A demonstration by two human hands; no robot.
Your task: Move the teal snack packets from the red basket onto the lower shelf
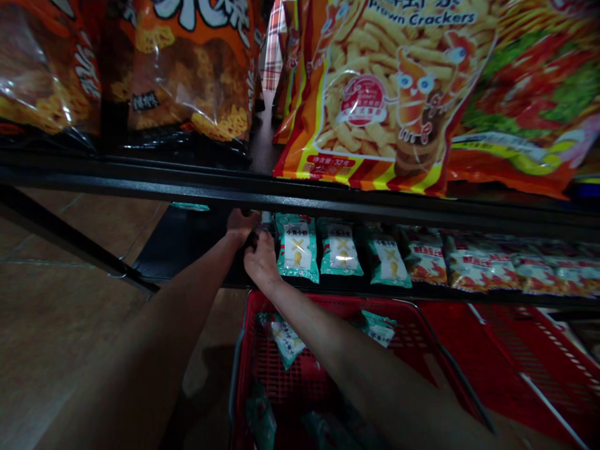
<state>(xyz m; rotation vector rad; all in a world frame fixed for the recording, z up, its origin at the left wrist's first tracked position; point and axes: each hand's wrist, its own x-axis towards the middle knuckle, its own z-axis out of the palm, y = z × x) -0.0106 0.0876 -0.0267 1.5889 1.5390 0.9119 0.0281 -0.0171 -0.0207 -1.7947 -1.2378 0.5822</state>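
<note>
Both arms reach under the upper shelf onto the lower shelf. My left hand is at the back of that shelf, its fingertips hidden in shadow and by the upper shelf's edge. Close beside it, my right hand has its fingers curled inward; a small pale thing shows just beyond them, too dark to name. Immediately right of my right hand is a green-and-white snack bag, leaning upright. Two similar bags, a second snack bag and a third snack bag, continue the row.
Below the shelf stands a red basket with several green snack bags inside, including one bag. Red-and-white packets line the shelf's right. Large prawn cracker bags and orange chip bags fill the upper shelf.
</note>
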